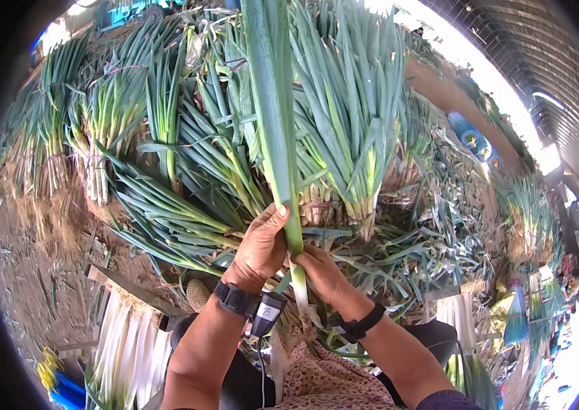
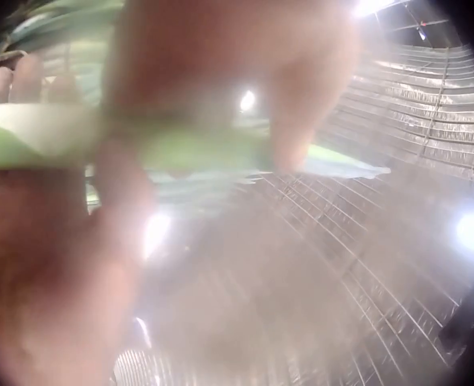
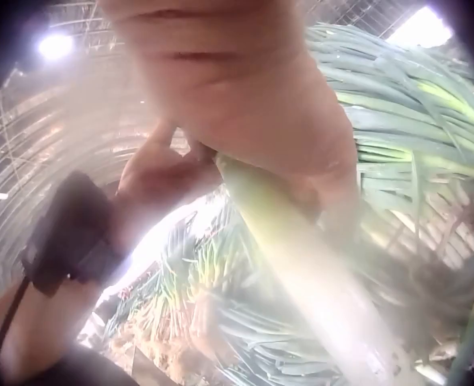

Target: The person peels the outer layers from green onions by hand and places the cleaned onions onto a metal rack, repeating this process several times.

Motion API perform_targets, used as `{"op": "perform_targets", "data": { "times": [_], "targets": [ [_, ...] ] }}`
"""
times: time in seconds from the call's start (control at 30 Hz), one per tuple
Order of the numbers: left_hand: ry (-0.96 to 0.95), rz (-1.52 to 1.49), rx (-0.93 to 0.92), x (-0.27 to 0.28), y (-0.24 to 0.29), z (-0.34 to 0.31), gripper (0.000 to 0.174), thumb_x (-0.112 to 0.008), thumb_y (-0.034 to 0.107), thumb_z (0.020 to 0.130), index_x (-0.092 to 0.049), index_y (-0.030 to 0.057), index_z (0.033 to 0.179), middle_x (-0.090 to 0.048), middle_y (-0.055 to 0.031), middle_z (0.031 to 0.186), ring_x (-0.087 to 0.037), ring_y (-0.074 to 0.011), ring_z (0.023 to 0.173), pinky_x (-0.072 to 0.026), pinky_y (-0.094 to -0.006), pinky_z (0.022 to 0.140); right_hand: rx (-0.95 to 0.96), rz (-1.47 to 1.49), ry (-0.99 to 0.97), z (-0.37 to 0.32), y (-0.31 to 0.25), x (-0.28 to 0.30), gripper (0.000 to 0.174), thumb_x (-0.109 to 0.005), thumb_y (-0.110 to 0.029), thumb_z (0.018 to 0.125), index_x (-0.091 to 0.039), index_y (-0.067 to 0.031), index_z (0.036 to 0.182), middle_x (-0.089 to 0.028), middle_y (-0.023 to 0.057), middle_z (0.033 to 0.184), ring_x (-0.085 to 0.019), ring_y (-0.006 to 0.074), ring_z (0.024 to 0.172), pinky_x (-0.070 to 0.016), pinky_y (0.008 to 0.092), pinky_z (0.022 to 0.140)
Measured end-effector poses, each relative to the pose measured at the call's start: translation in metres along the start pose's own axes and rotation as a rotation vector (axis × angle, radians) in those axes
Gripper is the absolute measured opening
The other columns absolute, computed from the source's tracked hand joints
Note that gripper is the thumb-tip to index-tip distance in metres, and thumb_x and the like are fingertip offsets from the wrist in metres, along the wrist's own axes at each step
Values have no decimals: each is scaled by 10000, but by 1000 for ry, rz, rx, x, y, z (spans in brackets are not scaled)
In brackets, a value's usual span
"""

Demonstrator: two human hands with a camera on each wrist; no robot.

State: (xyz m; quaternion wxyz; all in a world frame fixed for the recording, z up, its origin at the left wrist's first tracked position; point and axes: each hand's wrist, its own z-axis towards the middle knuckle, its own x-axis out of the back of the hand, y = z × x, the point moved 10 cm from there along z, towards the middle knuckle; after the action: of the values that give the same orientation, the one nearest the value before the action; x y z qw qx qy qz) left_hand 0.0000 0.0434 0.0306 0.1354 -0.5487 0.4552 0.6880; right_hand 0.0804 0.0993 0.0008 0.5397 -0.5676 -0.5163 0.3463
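A long green onion (image 1: pixel 272 116) stands upright in front of my body, its broad green leaves reaching past the top of the head view. My left hand (image 1: pixel 262 246) grips it at the lower green part, thumb pointing up along the leaves. Just below, my right hand (image 1: pixel 321 275) holds the stalk where green turns white. The white shank (image 3: pixel 309 265) runs down from the right hand in the right wrist view, with the root end low near my lap. In the left wrist view, blurred fingers cross the pale stalk (image 2: pixel 40 133).
Bundles of green onions (image 1: pixel 354 123) with roots stand and lie ahead. Stripped leaves (image 1: pixel 433 256) litter the ground at right. Peeled white stalks (image 1: pixel 129 342) are stacked by a wooden plank (image 1: pixel 125 292) at lower left, and more white stalks (image 1: pixel 457 318) lie at right.
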Motion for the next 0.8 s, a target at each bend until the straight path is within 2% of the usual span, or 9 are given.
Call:
{"op": "perform_targets", "data": {
  "times": [0.07,0.17,0.27,0.37,0.47,0.6,0.67,0.73,0.8],
  "targets": [
    [-5,-4,-12,0,4,-3,429,-689,305,835,-559,59,1162,-590,-44,1020,-556,-198,913,-456,-349,800,-50,-15,-52,-1,0,-8,302,-483,-246,896,-586,15,1008,-593,38,871,-532,130,825,-428,281,747],
    [-27,-7,3,1,6,-2,393,-682,270,846,-563,69,1162,-586,-30,1010,-554,-182,910,-464,-330,779,5,-213,-97,-3,-19,-11,280,-491,-207,885,-591,28,998,-613,68,849,-547,124,807,-440,279,739],
    [-7,52,-45,3,14,0,373,-677,242,853,-560,80,1167,-585,-15,993,-551,-163,901,-463,-314,775,54,-394,128,-8,-25,5,242,-545,-153,856,-598,35,1000,-624,97,805,-570,129,759,-456,288,695],
    [24,120,-180,-6,28,0,359,-673,220,857,-554,86,1168,-586,-7,967,-548,-149,884,-460,-305,776,163,-648,197,-16,-47,6,227,-602,-114,820,-600,33,992,-626,109,774,-582,137,704,-465,292,651],
    [35,147,-255,-15,34,-1,404,-684,176,849,-532,79,1210,-569,25,967,-507,-99,875,-423,-258,802,125,-594,314,-15,-34,16,175,-641,-119,793,-593,10,902,-593,83,704,-574,154,640,-453,306,563],
    [-23,128,-250,-13,43,0,422,-679,157,853,-525,77,1239,-567,40,989,-487,-77,893,-408,-238,814,-228,69,417,-13,63,45,121,-622,-118,805,-552,-21,788,-519,58,637,-513,160,547,-401,318,475],
    [-50,60,-274,-14,48,0,373,-672,203,858,-551,77,1188,-580,15,972,-527,-104,854,-443,-262,778,-447,372,495,-38,109,54,113,-602,-105,816,-536,-35,755,-485,46,617,-475,157,505,-366,316,443],
    [-70,-4,-310,-13,59,-1,335,-665,248,863,-576,77,1137,-593,-11,956,-567,-132,815,-478,-287,742,-477,-105,522,-63,173,83,124,-568,-133,853,-532,-32,791,-509,55,669,-457,150,493,-361,327,443],
    [-7,-11,-387,-13,85,-8,332,-649,337,865,-586,75,1058,-609,-35,920,-589,-154,774,-496,-300,707,-582,-13,509,-106,215,91,163,-564,-187,875,-544,-38,812,-513,43,684,-467,142,522,-373,322,474]
  ]
}}
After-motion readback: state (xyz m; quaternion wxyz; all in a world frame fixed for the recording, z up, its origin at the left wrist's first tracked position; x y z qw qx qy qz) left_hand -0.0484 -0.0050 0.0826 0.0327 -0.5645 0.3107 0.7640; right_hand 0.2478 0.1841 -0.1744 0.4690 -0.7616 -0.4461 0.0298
